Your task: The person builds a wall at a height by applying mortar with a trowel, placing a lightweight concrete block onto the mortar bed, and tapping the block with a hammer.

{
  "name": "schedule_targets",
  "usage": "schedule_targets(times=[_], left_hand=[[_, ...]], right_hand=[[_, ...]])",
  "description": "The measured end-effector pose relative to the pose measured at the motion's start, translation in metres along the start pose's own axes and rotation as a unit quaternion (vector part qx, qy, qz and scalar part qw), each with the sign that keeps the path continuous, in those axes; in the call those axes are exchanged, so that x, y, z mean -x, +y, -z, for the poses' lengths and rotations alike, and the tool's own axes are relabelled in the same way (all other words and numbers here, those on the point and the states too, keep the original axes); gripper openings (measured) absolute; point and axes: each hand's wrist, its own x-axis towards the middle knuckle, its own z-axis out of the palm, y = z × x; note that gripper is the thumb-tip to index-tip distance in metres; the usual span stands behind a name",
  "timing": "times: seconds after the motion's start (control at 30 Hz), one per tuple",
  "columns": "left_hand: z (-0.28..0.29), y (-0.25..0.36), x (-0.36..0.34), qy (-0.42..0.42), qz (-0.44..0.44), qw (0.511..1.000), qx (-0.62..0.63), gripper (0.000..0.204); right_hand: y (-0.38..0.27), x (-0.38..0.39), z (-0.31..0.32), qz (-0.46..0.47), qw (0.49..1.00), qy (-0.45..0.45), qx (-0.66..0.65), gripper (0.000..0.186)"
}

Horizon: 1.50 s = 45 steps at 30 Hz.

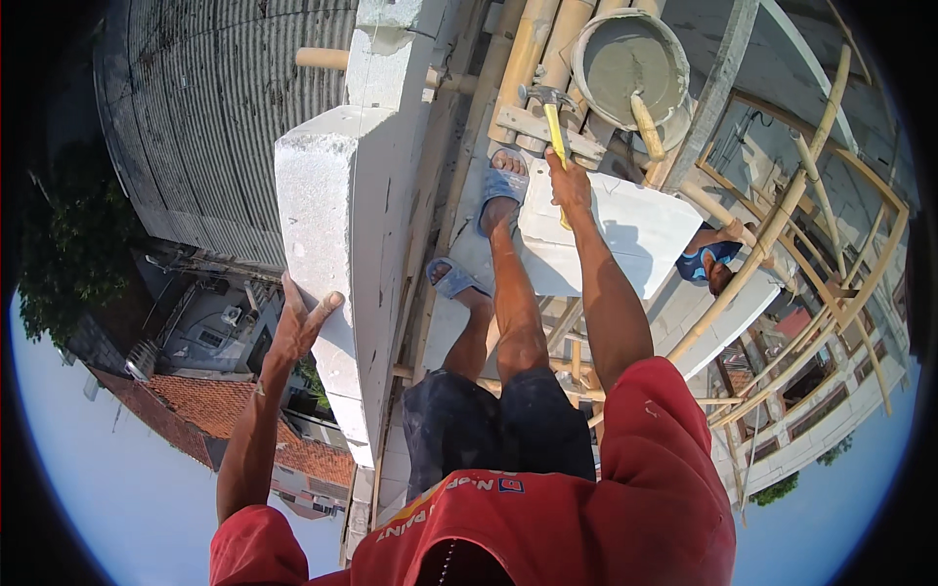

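My left hand rests with fingers spread against the outer side of a large white block on top of the wall. The fingertips partly disappear past the block's edge. My right hand is wrapped round the yellow handle of a claw hammer, whose metal head points away from me. Below this hand lies another white block, beside my sandalled feet. A bucket of grey mortar stands just beyond the hammer, with a tool's round wooden handle leaning out of it.
Bamboo poles form the platform at the far side, with a short plank across them. Bamboo scaffolding rises on the right; another person is lower down there. Left of the wall are a corrugated roof and a drop to tiled roofs.
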Motion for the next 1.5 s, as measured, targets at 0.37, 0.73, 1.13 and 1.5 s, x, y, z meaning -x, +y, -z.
schedule_targets(times=[0.37,0.73,1.13,1.5], left_hand=[[0.001,0.019,-0.01,-0.055,0.063,0.996,-0.007,0.118],[0.006,0.016,-0.005,-0.054,0.091,0.994,0.033,0.122],[0.003,0.013,-0.001,-0.028,0.046,0.998,0.041,0.115],[0.006,0.006,-0.008,-0.062,0.095,0.993,0.028,0.109]], right_hand=[[0.044,-0.065,0.012,0.047,0.962,0.149,0.225,0.049],[-0.046,-0.027,0.16,0.146,0.876,0.274,0.368,0.058],[-0.019,0.025,0.207,0.159,0.912,0.185,0.33,0.042],[0.111,0.018,0.218,0.117,0.795,0.257,0.537,0.052]])
